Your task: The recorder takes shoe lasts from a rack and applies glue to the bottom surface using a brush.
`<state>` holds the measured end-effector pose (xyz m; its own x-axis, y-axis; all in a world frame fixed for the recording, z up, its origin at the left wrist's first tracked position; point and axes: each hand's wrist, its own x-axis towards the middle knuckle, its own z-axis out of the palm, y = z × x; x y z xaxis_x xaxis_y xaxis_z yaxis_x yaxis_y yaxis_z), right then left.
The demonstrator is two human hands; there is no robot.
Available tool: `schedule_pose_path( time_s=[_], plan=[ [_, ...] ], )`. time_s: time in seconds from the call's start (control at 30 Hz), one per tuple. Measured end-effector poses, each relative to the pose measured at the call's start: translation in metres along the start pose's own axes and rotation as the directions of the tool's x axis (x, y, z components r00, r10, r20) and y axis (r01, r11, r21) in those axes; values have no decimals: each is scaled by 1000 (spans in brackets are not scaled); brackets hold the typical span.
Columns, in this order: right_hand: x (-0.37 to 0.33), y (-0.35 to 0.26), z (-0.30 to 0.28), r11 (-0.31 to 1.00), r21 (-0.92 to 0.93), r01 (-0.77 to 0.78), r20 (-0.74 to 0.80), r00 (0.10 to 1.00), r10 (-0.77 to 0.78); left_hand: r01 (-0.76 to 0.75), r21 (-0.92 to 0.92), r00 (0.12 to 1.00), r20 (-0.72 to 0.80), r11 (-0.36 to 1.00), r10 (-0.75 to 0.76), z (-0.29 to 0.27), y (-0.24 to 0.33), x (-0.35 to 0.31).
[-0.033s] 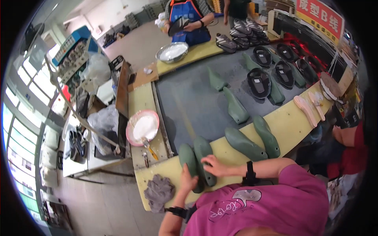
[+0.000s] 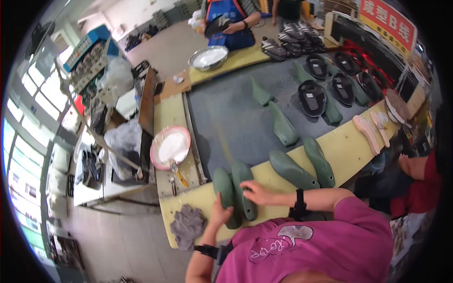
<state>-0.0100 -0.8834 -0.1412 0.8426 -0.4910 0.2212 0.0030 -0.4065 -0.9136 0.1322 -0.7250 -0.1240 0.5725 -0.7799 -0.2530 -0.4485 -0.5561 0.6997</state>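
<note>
L hand [image 2: 221, 213]: fingers part. hidden, grip/opening can't be told; set against L green last [image 2: 224, 187]. R hand [image 2: 257, 192]: half-open, laid on R green last [image 2: 241, 174], nothing gripped. Lasts placed at near desk [image 2: 339, 137] edge, long axes pointed inward, sl. left.

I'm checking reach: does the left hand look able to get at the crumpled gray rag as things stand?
Probably yes: the rag lies on the yellow worktop just left of the left hand, with nothing visible between them, though that hand touches a green shoe last and would likely need to leave it.
</note>
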Motion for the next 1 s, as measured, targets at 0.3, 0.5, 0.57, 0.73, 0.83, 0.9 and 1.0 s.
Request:
schedule_pose_path(
  time_s=[0.3, 0.5, 0.57, 0.73, 0.83, 0.9, 1.0],
  plan=[
    [92, -51, -33, 994, -96, 58, 80, 996, -50, 211, -52, 976, -40, 976, -213, -46, -24, 0],
    [167, -54, 45, 688, -494, 532, 515, 816, -261, 160, -83, 884, -431, 984, -181, 1, -5, 16],
    [200, -56, 79, 615, -527, 587, 606, 767, -212, 133, -98, 885, -436, 986, -162, 4, -6, 19],
    [245, -26, 154, 368, -578, 728, 759, 646, -85, 124, -182, 907, -377, 976, -185, 6, -15, 24],
    [249, -8, 171, 322, -598, 734, 750, 654, -99, 129, -131, 908, -384, 983, -170, 8, -16, 22],
    [250, -3, 168, 319, -596, 737, 754, 650, -95, 106, -101, 902, -408, 989, -138, 9, -16, 22],
    [250, -26, 144, 356, -536, 765, 752, 624, -210, 175, -159, 915, -339, 972, -220, 3, -18, 20]
  ],
)
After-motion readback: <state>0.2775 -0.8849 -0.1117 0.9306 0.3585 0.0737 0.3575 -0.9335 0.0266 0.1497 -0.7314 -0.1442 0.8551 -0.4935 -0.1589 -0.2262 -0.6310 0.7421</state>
